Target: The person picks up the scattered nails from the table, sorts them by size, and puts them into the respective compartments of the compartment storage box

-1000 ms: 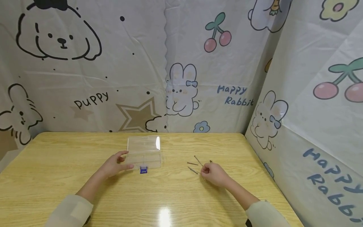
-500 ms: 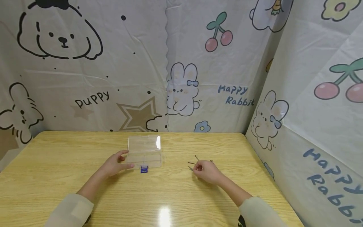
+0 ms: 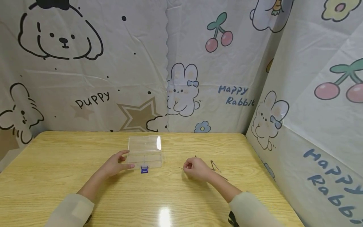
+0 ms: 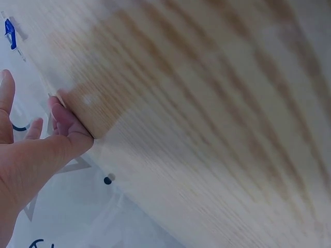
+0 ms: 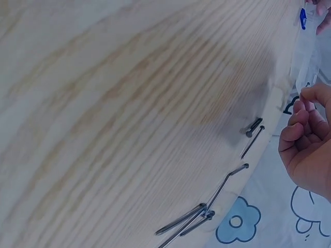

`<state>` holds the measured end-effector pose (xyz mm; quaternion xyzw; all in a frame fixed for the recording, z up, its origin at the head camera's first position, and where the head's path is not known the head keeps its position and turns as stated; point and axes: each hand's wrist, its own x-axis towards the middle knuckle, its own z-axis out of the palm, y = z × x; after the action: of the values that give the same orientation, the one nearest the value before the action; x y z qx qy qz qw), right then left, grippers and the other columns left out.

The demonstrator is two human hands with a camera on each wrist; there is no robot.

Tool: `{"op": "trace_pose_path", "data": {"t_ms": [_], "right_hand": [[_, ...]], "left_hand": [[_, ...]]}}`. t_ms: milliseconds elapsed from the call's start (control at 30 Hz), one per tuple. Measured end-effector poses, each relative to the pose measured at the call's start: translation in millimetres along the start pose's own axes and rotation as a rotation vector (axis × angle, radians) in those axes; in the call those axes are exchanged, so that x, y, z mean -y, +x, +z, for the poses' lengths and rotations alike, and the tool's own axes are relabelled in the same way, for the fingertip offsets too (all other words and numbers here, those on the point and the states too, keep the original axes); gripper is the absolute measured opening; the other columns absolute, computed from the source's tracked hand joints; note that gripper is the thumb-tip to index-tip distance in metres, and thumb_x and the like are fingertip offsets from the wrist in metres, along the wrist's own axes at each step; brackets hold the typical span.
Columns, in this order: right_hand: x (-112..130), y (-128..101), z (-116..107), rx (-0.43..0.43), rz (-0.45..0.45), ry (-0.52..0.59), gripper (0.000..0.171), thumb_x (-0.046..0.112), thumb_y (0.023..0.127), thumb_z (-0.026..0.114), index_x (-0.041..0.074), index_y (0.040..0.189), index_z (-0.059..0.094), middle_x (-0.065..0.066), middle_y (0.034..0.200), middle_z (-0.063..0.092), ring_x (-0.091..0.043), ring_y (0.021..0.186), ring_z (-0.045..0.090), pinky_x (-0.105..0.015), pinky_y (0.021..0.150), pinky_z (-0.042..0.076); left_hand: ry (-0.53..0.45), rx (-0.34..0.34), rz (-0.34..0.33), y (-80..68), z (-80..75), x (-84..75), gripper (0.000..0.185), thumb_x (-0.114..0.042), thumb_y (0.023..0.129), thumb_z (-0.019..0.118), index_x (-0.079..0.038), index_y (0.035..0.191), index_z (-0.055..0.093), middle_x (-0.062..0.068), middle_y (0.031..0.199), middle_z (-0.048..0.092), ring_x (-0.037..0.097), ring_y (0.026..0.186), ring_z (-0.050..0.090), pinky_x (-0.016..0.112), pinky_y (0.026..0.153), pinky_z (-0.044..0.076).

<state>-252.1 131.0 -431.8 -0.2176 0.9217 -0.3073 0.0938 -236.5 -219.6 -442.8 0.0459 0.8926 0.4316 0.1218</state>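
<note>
A clear plastic box with a blue latch stands on the table, its lid tipped back. My left hand holds the box's left end, thumb at the front corner and forefinger near the hinge. To the right of the box, my right hand pinches a thin nail, whose end sticks out to the left of the fingertips. Several loose nails lie beside and behind that hand. They show larger in the right wrist view, where several metal nails lie on the wood, some crossed.
The wood-grain table ends at a patterned cloth backdrop, which also hangs along the right side. One nail is mostly hidden behind my right hand.
My right hand has moved left across the loose nails, toward the box, and a thin nail end now shows at its fingertips. The left hand and box have stayed put.
</note>
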Motion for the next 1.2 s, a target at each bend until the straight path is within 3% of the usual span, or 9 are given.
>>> {"op": "trace_pose_path", "data": {"t_ms": [1200], "right_hand": [[55, 42, 20, 0.025, -0.111, -0.066, 0.007, 0.011, 0.085, 0.061, 0.007, 0.082, 0.066, 0.005, 0.07, 0.052, -0.005, 0.064, 0.043, -0.018, 0.06, 0.037]], "left_hand": [[-0.012, 0.006, 0.013, 2.2, 0.5, 5.6, 0.085, -0.041, 0.084, 0.068, 0.001, 0.144, 0.025, 0.038, 0.133, 0.037, 0.052, 0.123, 0.037, 0.062, 0.098, 0.036]]}}
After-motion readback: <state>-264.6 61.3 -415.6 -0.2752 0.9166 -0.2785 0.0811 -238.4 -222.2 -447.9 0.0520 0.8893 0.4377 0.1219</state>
